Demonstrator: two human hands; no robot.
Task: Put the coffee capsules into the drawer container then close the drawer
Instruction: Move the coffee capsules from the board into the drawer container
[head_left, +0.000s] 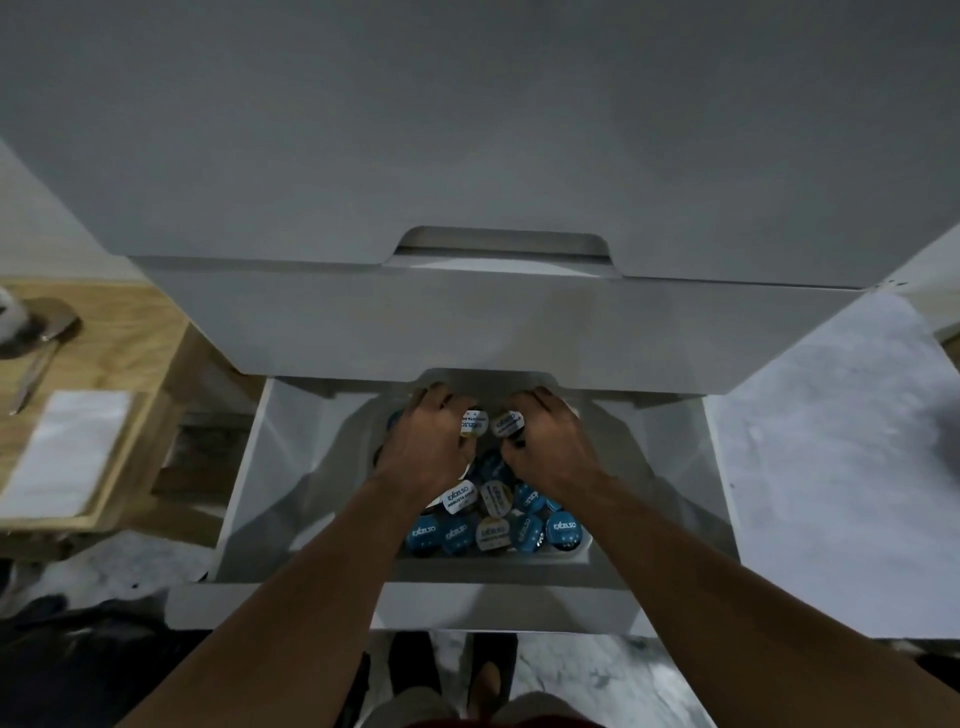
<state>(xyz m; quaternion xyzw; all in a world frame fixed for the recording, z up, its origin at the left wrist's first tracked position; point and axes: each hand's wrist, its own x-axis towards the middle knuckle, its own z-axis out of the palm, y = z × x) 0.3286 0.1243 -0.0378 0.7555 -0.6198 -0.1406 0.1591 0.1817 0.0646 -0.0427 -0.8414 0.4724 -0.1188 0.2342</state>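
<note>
Our forearms (311, 571) crossed the open drawer (244, 467). Left hand (431, 439) gripped a coffee capsule (474, 422), right hand (550, 441) gripped a second capsule (506, 423), both above the capsule heap (493, 519) in the drawer container (582, 553).

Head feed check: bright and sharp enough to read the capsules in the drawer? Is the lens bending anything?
Head view: dim light, no glare. Head view: print on the front capsules reads clearly; those under the left hand and right hand sit in shadow. Head view: the cabinet edges splay outward from the wide lens, and the wooden table at left looks soft.
</note>
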